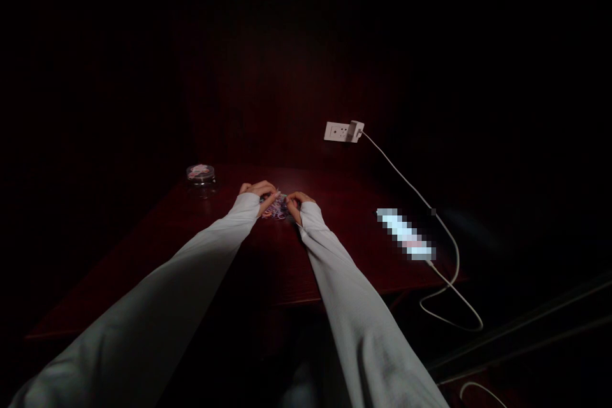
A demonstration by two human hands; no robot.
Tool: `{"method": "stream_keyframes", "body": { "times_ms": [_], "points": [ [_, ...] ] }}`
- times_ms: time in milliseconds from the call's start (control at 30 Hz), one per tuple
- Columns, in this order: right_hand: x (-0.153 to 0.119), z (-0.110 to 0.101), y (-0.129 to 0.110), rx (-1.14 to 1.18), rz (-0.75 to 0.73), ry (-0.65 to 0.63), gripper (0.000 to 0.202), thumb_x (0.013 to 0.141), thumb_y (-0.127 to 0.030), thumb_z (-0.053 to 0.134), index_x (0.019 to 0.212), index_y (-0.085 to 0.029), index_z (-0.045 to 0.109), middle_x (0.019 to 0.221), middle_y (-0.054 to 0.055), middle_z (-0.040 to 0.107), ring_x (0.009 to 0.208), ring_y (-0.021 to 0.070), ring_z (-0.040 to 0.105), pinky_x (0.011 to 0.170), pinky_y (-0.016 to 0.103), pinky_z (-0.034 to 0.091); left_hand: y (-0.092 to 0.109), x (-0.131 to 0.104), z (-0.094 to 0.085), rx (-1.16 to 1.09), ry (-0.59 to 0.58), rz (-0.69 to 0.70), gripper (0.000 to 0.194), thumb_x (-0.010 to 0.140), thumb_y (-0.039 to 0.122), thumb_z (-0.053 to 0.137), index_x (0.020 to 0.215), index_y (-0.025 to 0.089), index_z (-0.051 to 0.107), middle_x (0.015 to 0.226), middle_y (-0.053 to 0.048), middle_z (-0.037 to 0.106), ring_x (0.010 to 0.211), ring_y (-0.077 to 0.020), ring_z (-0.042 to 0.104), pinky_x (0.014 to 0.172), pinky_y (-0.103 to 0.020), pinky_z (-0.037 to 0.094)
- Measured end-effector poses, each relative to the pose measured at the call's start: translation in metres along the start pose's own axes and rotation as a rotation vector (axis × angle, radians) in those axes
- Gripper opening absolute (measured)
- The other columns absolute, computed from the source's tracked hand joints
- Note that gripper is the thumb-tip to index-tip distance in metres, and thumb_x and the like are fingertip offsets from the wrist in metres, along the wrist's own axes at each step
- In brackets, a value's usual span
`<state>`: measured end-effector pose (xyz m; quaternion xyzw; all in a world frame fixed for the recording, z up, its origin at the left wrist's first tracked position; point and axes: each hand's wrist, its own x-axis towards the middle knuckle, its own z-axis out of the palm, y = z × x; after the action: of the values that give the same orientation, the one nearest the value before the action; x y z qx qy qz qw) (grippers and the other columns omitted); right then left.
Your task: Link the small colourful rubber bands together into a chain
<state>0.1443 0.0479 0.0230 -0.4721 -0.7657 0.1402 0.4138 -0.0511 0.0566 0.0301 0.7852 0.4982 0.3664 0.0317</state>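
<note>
Purplish pieces point(274, 209) lie below the frame's centre between the left hand point(261, 189) and right hand point(301, 198), both curled; what they grip, I cannot tell.

A little colourful pile point(274, 211) is kinda flanked by the left hand point(261, 190) and right hand point(299, 199); a clear tub point(201, 176) is parked left of that pile, a lit phone point(406, 234) right.

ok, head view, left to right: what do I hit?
Round clear container → left grip → pile of small colorful pieces → right grip → wall socket → white charger → pixelated lit device.
</note>
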Motion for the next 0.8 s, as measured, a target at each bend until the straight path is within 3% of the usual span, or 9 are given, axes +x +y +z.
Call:
{"method": "stream_keyframes", "body": {
  "times_ms": [233,567,800],
  "points": [
    [0.003,0.006,0.006,0.020,0.002,-0.006,0.028,0.100,-0.037,0.050,0.100,-0.022,0.074,0.092,0.005,0.071,0.087,0.0177,0.062,0.085,0.027,0.047,-0.001,0.001,0.004,-0.028,-0.027,0.033,0.023,0.098,0.040,0.057,0.092,0.026,0.074,0.112,0.000,0.078,0.103,-0.0206,0.065,0.097,-0.039,0.034],
    [0.005,0.011,0.014,0.007,-0.018,-0.016,0.019,0.091,-0.035,0.064,0.079,-0.023,0.071,0.073,-0.002,0.056,0.073,0.0146,0.054,0.074,0.024,0.044,-0.004,0.001,0.003,-0.022,-0.006,0.025,0.025,0.099,0.042,0.057,0.095,0.026,0.075,0.112,-0.001,0.077,0.105,-0.0214,0.066,0.097,-0.040,0.033],
    [0.004,0.009,0.011,0.024,-0.008,-0.006,0.016,0.091,-0.035,0.063,0.085,-0.024,0.073,0.074,-0.002,0.058,0.073,0.0145,0.055,0.074,0.024,0.044,-0.004,0.001,0.004,-0.021,-0.009,0.015,0.025,0.099,0.040,0.055,0.094,0.026,0.076,0.111,-0.001,0.077,0.103,-0.0213,0.066,0.098,-0.040,0.033]
  ]
}}
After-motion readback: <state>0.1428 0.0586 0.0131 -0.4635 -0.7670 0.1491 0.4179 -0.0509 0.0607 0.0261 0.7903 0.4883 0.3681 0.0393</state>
